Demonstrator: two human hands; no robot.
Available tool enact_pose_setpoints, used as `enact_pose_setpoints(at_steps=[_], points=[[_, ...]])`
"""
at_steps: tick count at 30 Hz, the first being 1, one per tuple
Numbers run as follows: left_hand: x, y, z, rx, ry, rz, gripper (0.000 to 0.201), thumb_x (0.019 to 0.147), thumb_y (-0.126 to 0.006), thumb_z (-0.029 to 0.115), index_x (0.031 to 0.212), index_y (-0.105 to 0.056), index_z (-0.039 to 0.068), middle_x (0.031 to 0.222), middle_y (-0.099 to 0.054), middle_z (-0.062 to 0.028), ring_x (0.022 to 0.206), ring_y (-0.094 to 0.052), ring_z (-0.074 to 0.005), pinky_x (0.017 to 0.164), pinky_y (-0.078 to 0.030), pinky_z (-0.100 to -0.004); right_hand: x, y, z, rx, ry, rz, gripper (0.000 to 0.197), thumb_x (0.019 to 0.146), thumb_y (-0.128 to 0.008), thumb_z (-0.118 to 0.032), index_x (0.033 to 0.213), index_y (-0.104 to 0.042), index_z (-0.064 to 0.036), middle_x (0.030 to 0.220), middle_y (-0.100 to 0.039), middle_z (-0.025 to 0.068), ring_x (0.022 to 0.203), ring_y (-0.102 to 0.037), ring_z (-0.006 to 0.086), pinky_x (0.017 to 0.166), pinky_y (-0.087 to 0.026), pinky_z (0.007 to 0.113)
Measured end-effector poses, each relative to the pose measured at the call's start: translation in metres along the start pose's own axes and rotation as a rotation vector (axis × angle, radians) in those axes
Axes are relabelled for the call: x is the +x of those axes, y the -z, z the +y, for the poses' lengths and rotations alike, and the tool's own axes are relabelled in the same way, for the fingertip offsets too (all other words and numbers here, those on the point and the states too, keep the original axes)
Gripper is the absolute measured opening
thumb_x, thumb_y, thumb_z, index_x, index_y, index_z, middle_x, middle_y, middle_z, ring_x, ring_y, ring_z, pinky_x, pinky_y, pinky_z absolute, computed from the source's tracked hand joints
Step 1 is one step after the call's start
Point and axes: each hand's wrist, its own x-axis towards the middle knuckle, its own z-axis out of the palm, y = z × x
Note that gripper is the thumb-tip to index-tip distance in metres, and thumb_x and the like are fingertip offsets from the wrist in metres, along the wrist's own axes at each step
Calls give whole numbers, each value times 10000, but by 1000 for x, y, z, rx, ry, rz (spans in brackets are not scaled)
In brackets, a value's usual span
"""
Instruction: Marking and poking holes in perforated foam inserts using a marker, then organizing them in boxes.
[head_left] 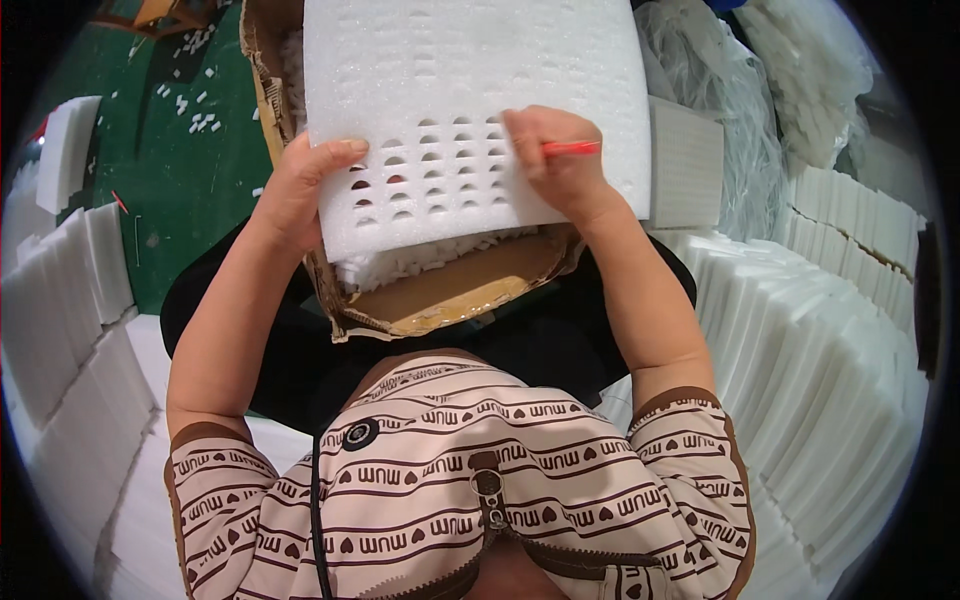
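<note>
A white foam sheet (420,90) with rows of half-round cut-outs lies across an open cardboard box (480,295). My left hand (300,190) grips the sheet's left edge, thumb on top and fingers hidden underneath. Over the cut-outs at the right, my right hand (560,160) is closed around a slim red-handled tool (570,148). The tool's working end is hidden by my fingers, which are slightly blurred. Below the sheet's near edge, small white foam pieces (400,262) fill part of the box. Several cut-outs near my left thumb look dark or reddish inside.
Stacks of white foam sheets stand at the right (790,350) and left (60,290). Clear plastic wrapping (710,110) lies beyond the sheet's right side. Foam scraps (200,120) are scattered on the green floor (170,200). The box rests over my lap.
</note>
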Motion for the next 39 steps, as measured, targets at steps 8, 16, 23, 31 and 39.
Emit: enact_pose_setpoints(at_steps=[8, 16, 23, 31, 39], points=[[-3, -5, 3, -4, 12, -33, 501, 742, -591, 107, 1169, -425, -98, 973, -576, -234, 822, -602, -282, 705, -513, -359, 5, -7, 15, -139, 148, 110, 275, 839, -429, 11, 581, -472, -76, 521, -468, -12, 437, -337, 92, 406, -258, 250], [-1, -1, 2, -1, 14, -6, 496, 745, -584, 104, 1171, -423, -94, 980, -573, -237, 821, -601, -285, 700, -512, -359, 10, -2, 9, 382, -92, 236, 286, 857, -460, -21, 578, -472, -79, 523, -433, -25, 439, -304, 79, 419, -268, 258], [0, -3, -1, 9, 26, 58, 485, 744, -580, 98, 1170, -430, -79, 981, -576, -223, 827, -596, -277, 712, -509, -354, 14, -7, 14, 245, -183, 169, 359, 907, -494, -82, 549, -459, -78, 519, -379, -46, 443, -271, 75, 432, -277, 252], [0, 3, -9, 1, 20, -4, 532, 738, -590, 99, 1205, -410, -81, 1015, -575, -232, 847, -599, -274, 726, -509, -342, 26, 2, 10, 728, -309, 333, 424, 975, -412, -165, 558, -407, -88, 534, -392, -14, 496, -282, 96, 484, -258, 225], [-1, 1, -5, -57, 45, 4, 461, 745, -588, 65, 1163, -445, -66, 995, -585, -202, 828, -600, -246, 718, -512, -322, 30, -13, 26, 491, -38, 411, 326, 923, -451, -77, 597, -452, -81, 509, -393, -19, 464, -330, 92, 438, -333, 234]])
